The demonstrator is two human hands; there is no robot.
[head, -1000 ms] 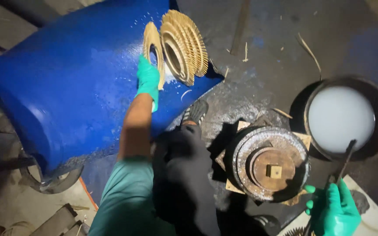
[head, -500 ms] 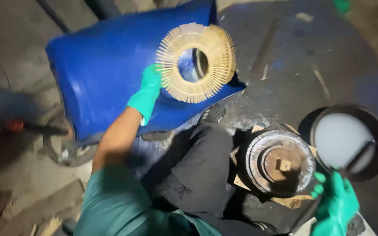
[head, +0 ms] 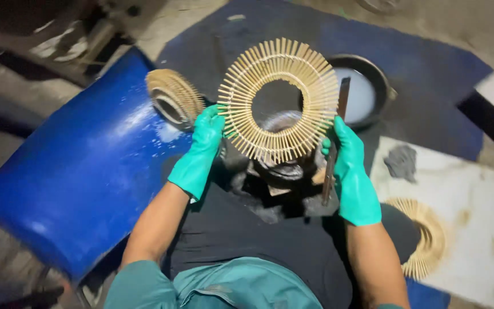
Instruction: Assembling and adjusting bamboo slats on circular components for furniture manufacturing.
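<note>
I hold a flat ring of radiating tan sticks (head: 278, 100) up in front of me with both hands in green gloves. My left hand (head: 201, 151) grips its left edge. My right hand (head: 351, 171) steadies its right edge and also clasps a thin dark flat tool (head: 334, 150) that stands upright. Below the ring, partly hidden by it, sits a dark round metal mould (head: 281, 166) between my knees.
A blue barrel (head: 81, 171) lies on its side at left with another stick ring (head: 172, 97) on it. A dark pan of white liquid (head: 361, 91) stands behind. A white board (head: 464, 194) at right carries a third stick ring (head: 427, 237) and a grey rag (head: 401, 161).
My left hand lifted the stick ring off the barrel and brought it right, over the mould. My right hand rose with the tool and now touches the ring's right edge.
</note>
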